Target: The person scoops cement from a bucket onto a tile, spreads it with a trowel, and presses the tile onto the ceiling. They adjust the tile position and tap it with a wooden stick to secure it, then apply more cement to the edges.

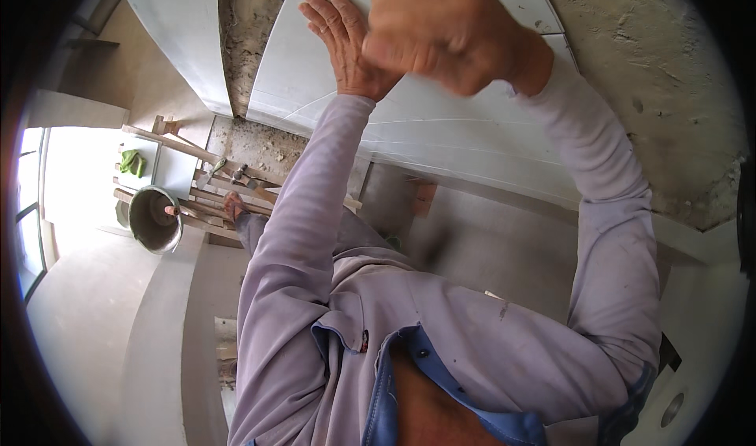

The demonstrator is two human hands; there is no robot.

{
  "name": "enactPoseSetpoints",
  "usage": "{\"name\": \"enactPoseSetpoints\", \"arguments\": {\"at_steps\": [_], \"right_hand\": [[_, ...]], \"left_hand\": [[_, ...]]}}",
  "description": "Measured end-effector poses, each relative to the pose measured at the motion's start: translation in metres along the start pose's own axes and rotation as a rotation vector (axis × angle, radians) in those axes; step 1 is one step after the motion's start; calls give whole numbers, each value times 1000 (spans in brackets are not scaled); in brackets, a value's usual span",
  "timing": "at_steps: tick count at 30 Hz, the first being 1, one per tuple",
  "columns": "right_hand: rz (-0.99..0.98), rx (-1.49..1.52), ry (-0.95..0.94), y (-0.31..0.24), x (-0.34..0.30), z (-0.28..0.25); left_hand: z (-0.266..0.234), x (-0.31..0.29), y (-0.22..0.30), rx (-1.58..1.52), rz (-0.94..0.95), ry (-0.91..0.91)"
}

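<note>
My left hand [345, 48] lies flat on a large white tile [441, 127], its fingers stretched out and palm down. Beside it my right hand [453, 36] is balled into a fist above the same tile; no tool sticks out of it. It looks slightly blurred and covers part of the left hand's edge. Thin lines run across the tile's lower part. A narrow strip of rough mortar [256, 20] separates this tile from another white panel [177, 28] to the left.
Bare rough plaster [646, 76] borders the tile on the right. At the left, wooden planks [213, 209] carry a bucket [156, 221], green gloves [132, 162], a trowel [211, 173] and a hammer [239, 172]. My foot [234, 206] rests by the planks. A bright window [30, 209] stands far left.
</note>
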State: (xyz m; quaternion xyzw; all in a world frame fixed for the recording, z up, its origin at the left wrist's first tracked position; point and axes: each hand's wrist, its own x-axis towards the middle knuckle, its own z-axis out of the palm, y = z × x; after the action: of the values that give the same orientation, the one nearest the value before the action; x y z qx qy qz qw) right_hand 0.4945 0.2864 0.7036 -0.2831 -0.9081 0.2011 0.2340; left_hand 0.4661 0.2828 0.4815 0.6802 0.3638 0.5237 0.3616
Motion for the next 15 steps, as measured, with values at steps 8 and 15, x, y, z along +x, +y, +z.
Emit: {"name": "enactPoseSetpoints", "arguments": {"at_steps": [8,15], "right_hand": [[-59,-283,-233,14,-26,7],[12,-247,-257,23,-51,24]], "left_hand": [[-10,4,13,188,112,94],[-1,2,5,71,15,153]]}}
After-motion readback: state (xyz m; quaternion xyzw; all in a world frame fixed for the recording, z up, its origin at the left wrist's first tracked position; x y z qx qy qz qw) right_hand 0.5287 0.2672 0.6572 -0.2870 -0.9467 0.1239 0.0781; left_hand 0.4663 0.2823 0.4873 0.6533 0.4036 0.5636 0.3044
